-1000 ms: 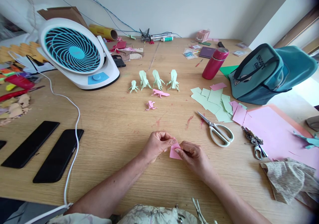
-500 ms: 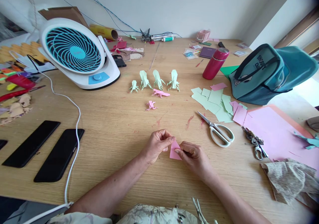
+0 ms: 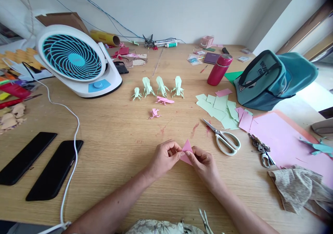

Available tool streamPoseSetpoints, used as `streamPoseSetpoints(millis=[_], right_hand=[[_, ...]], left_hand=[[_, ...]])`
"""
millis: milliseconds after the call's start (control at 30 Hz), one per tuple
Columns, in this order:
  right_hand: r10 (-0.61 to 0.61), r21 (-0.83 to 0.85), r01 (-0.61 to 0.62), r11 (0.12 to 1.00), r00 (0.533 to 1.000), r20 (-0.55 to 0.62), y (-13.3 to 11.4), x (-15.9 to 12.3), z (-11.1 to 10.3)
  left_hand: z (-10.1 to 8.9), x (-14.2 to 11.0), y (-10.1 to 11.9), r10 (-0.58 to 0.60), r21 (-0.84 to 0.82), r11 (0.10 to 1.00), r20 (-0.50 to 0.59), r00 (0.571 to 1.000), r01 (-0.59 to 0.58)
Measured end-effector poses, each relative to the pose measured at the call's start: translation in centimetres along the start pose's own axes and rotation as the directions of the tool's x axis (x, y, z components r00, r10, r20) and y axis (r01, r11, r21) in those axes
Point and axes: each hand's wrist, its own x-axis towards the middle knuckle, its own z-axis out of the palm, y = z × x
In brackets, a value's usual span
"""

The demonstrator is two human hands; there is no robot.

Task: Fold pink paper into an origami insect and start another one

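A small folded piece of pink paper (image 3: pixel 187 146) is pinched between both hands above the front middle of the table. My left hand (image 3: pixel 168 156) grips its left edge with thumb and fingertips. From the other side, my right hand (image 3: pixel 204 161) holds it, the thumb pressed on its face. One pointed corner stands up between the hands, and the fingers hide part of the sheet. Farther back are a pink folded paper frog (image 3: pixel 154 113), a long pink folded paper insect (image 3: pixel 164 100) and several pale green folded paper insects (image 3: pixel 161 85).
White-handled scissors (image 3: pixel 225 139) lie right of my hands, near green paper pieces (image 3: pixel 213 109) and keys (image 3: pixel 261 150). A red flask (image 3: pixel 220 69) and teal bag (image 3: pixel 275 79) stand behind. At left are a fan (image 3: pixel 75 60), its white cable (image 3: pixel 75 136) and two black phone-like slabs (image 3: pixel 54 169).
My left fingers have moved from the paper's top corner down to its left edge, beside the right thumb. The paper's point now stands free. The whole view has shifted slightly.
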Motion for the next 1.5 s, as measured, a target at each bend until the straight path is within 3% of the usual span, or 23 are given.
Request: streamPoseSetpoints(millis=[233, 600, 800, 1067, 1267, 1500], right_hand=[[0.027, 0.098, -0.029, 0.995, 1.000, 0.014, -0.7, 0.1, 0.1], [0.037, 0.147, -0.043, 0.988, 0.998, 0.045, -0.8, 0.0, -0.2], [0.050, 0.183, -0.049, 0.982, 0.999, -0.002, -2.0, 0.1, -0.4], [0.088, 0.249, -0.038, 0.968, 0.977, -0.193, -1.5, 1.1, -3.0], [0.050, 0.137, -0.061, 0.989, 0.995, 0.081, -2.2, 0.4, -1.7], [-0.021, -0.010, 0.023, 1.000, 0.991, 0.131, -1.3, 0.1, -0.7]], left_hand=[[-0.1, -0.1, 0.2, -0.026, 0.016, 1.000, 0.057, 0.998, 0.026], [-0.2, -0.5, 0.2, 0.217, 0.188, 0.951, 0.164, 0.962, -0.246], [-0.5, -0.5, 0.9, 0.157, 0.106, 0.977, 0.230, 0.960, -0.185], [-0.3, -0.4, 0.4, 0.092, -0.008, 0.996, 0.229, 0.969, -0.093], [-0.3, -0.1, -0.1, 0.090, -0.089, 0.993, 0.120, 0.989, -0.080], [-0.2, -0.1, -0.3, 0.111, -0.094, 0.990, 0.073, 0.991, -0.104]])
